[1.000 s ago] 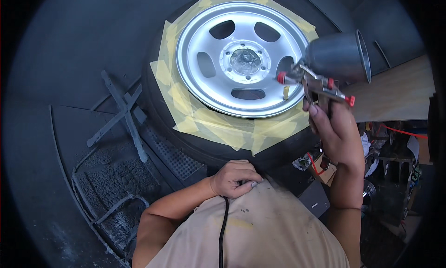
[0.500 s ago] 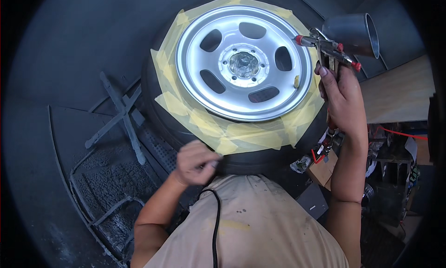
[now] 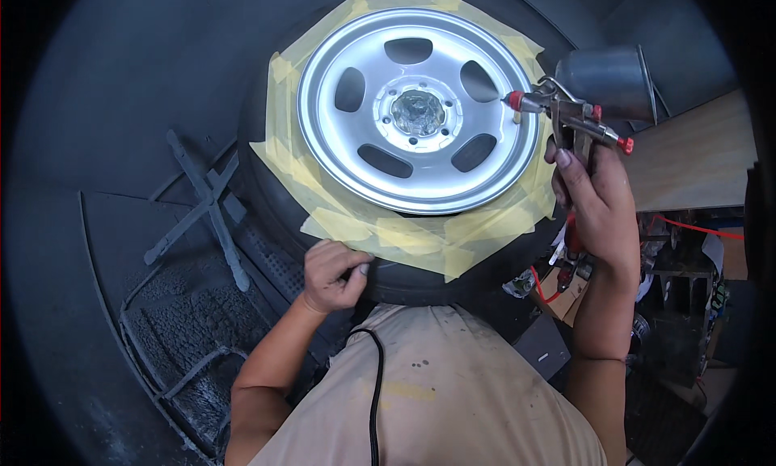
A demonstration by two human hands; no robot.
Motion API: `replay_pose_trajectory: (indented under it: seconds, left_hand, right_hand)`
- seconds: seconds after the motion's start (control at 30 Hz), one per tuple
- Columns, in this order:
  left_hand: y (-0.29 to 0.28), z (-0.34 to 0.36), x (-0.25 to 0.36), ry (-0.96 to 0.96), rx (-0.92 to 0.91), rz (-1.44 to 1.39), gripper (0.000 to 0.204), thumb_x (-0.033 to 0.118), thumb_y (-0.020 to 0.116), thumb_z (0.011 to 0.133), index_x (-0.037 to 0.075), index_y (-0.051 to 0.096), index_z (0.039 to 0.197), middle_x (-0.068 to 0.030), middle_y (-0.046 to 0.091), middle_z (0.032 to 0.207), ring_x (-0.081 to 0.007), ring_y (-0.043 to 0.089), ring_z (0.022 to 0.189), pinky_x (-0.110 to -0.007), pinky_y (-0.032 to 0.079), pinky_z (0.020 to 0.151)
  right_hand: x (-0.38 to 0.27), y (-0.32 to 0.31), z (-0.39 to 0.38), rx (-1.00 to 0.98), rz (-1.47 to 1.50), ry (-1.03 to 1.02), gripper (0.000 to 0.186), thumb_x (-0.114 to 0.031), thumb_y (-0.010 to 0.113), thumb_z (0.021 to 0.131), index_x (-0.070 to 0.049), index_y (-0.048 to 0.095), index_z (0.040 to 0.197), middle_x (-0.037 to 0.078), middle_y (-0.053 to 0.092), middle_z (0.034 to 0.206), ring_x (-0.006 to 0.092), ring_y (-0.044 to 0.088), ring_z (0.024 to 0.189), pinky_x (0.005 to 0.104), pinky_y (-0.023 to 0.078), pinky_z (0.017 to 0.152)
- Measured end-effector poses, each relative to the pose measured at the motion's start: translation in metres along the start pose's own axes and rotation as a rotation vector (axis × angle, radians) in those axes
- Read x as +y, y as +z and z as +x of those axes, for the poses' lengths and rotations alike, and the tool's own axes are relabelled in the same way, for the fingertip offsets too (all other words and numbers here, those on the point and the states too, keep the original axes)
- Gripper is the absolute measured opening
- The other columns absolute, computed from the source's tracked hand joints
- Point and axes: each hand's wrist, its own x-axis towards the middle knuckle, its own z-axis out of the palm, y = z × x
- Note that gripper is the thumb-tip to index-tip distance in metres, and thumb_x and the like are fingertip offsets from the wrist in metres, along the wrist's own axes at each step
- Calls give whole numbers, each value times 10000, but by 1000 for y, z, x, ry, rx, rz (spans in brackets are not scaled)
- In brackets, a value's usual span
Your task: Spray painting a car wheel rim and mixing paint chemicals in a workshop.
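A silver wheel rim [image 3: 440, 175] lies face up inside a black tire [image 3: 259, 155], ringed by overlapping strips of yellow masking tape [image 3: 408, 238]. Silvery covering hides the hub's center [image 3: 418, 112]. My right hand [image 3: 596, 191] is closed around the handle of a spray gun [image 3: 570, 110] with red fittings and a dark metal cup [image 3: 606, 80]. Its nozzle points left, over the rim's right side near an oval slot. At the tire's near-left edge, my left hand [image 3: 333, 276] has its fingers curled against the rubber. What its fingertips do underneath is hidden.
A grey-coated cross-shaped stand [image 3: 212, 198] is to the left, with a bent bar frame [image 3: 194, 369] below. On the right are a wooden board [image 3: 687, 159], a red hose [image 3: 695, 227] and a cluttered dark shelf [image 3: 683, 280]. A black cord [image 3: 377, 385] hangs over my shirt.
The wheel, tire and tape have turned counterclockwise. My left hand has moved slightly up and onto the tire's edge. The spray gun has shifted toward me, its nozzle slightly further left.
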Motion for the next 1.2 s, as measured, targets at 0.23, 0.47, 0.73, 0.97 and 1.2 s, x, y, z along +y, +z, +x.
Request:
replay_pose_trajectory:
  seconds: [0.23,0.47,0.73,0.97,1.2]
  left_hand:
    - [6,2,15,-2,-52,-170,159,24,663,679,44,712,829,-40,582,631,-223,470,521,-305,408,590]
    - [7,16,20,-58,-128,-442,170,-2,655,701,39,711,856,-36,581,638,-217,469,528,-298,400,585]
    - [-38,34,4,54,-153,-582,193,-27,644,705,26,722,873,-46,594,651,-210,467,524,-299,405,561]
    - [-152,45,-72,37,19,-32,186,-15,642,670,28,720,833,-44,609,639,-199,466,510,-296,412,559]
    - [-157,38,-85,87,-61,65,145,20,655,679,49,713,809,-27,562,605,-194,456,494,-290,378,549]
  right_hand:
    - [-14,16,12,52,-263,-31,161,-99,533,1014,55,579,1030,41,542,724,101,453,600,252,395,550]
    - [-54,44,27,-113,-62,-54,188,-116,545,1012,64,597,1026,45,553,738,109,470,621,261,403,563]
    - [-62,60,68,129,-291,-161,218,-162,555,1016,46,598,967,58,555,737,133,478,627,298,418,577]
    - [-55,33,49,212,-549,96,255,-183,536,1003,53,543,906,232,597,826,370,551,705,471,446,686]
    - [-90,41,7,-60,-669,94,163,-111,560,976,43,566,923,205,602,818,335,535,668,451,446,648]
